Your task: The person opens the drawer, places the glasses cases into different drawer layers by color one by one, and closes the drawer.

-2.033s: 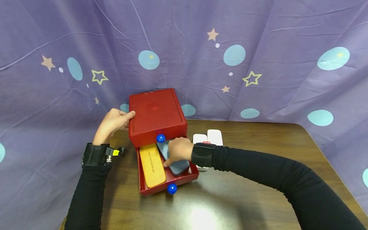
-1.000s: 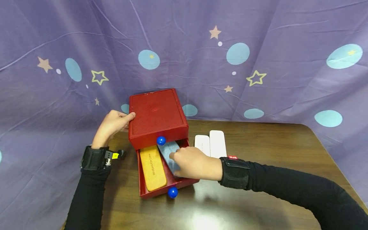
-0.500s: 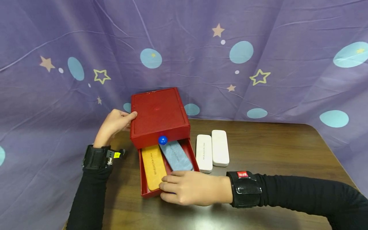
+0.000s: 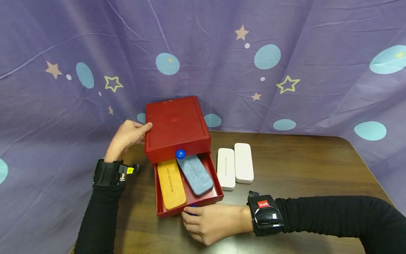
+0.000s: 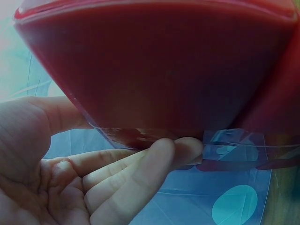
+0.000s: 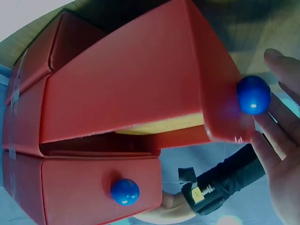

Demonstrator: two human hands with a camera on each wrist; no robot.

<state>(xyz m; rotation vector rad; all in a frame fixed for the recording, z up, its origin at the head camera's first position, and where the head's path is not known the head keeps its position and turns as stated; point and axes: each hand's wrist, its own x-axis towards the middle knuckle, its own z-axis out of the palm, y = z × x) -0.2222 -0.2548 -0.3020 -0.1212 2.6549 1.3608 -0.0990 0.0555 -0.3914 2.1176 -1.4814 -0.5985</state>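
Note:
A stacked red drawer box (image 4: pixel 176 123) stands on the table, its middle drawer (image 6: pixel 126 89) pulled out. Inside lie a yellow case (image 4: pixel 172 185) and, slanted beside it, a blue case (image 4: pixel 196 176); both look like glasses cases. My left hand (image 4: pixel 128 135) grips the box's left edge, thumb near the top and fingers behind it, as the left wrist view shows. My right hand (image 4: pixel 215 222) is at the front of the drawer, fingers fairly straight around its blue knob (image 6: pixel 253 95). The thumb stands apart from the knob; finger contact cannot be told.
Two white cases (image 4: pixel 226 169) lie side by side on the wooden table (image 4: pixel 295 165), right of the box. A second blue knob (image 4: pixel 180 154) juts from the top drawer. A purple curtain (image 4: pixel 222 70) hangs close behind the box.
My right hand has let go of the blue case inside the drawer and moved toward me to the knob at the drawer's front. The left hand has kept its grip on the box.

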